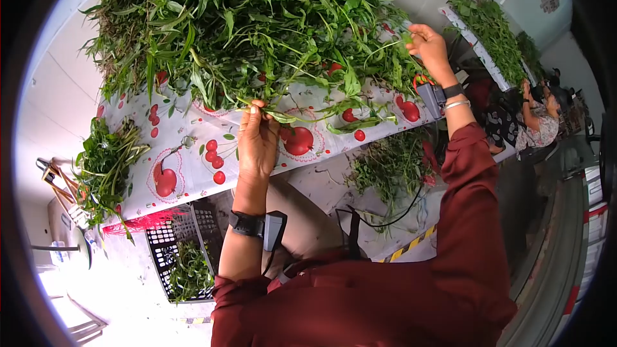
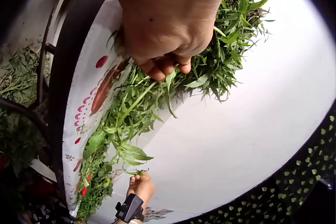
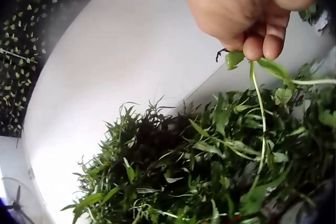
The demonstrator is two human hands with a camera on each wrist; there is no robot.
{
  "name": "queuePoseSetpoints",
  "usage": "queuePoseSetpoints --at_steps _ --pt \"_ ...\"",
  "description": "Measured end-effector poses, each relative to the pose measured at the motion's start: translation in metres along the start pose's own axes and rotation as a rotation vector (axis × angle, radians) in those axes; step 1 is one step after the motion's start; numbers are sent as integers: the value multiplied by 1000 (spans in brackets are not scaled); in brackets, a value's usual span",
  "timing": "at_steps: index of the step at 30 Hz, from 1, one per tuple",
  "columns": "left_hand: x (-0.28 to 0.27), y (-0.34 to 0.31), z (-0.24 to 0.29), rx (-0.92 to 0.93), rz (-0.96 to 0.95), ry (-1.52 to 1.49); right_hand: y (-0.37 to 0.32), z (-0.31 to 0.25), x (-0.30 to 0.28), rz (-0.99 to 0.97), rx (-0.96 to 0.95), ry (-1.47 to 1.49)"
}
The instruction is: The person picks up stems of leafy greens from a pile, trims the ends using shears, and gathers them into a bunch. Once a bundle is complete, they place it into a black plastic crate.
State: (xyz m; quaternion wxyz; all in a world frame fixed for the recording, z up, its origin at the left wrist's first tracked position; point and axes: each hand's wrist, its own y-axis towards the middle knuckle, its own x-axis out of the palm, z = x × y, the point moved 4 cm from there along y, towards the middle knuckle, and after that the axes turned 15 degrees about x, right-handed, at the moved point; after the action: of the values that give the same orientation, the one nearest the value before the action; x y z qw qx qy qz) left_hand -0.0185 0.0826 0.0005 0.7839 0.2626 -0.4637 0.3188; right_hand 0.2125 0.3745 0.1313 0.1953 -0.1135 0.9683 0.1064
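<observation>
A large heap of leafy green stems (image 1: 257, 26) covers the far part of a table with a fruit-print cloth (image 1: 193, 180). My left hand (image 1: 258, 141), near the table's front edge, pinches a leafy stem between thumb and fingers; in the left wrist view that hand (image 2: 163, 35) has its fingertips on a green stem (image 2: 137, 99). Raised at the heap's right end, my right hand (image 1: 429, 51) pinches some greenery. In the right wrist view, the curled fingers of this hand (image 3: 252, 14) hold a bit of leaf and thin pale stems (image 3: 262, 124) that hang toward the heap.
A smaller bunch of greens (image 1: 109, 160) lies at the table's left edge. Below stands a black crate (image 1: 157, 244) holding some greens. More stems (image 1: 392, 167) lie on the floor under the table. At the right, another person (image 1: 540, 122) sits by a second table with greens (image 1: 488, 32).
</observation>
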Motion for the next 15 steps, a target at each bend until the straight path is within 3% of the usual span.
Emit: queuePoseSetpoints --at_steps 2,4,6,10,12,13,15 --pt "-1 1 -3 4 -6 -4 -7 -4 2 -71 39 -12" --pt "-5 1 -2 13 1 -2 -15 -12 16 -105 -35 -250" --pt "-5 2 -4 1 -18 -5 -20 -17 34 -114 -97 -253" --pt "-3 2 -4 -24 -23 15 -73 -63 96 -314 -519 -297" --pt "-2 1 -3 -22 -14 26 -98 -70 132 -472 -499 -307" --pt "0 1 -3 -20 -24 18 -109 -73 148 -491 -611 -277" --pt "0 1 -2 -26 -40 0 -127 -77 171 -545 -651 -428"
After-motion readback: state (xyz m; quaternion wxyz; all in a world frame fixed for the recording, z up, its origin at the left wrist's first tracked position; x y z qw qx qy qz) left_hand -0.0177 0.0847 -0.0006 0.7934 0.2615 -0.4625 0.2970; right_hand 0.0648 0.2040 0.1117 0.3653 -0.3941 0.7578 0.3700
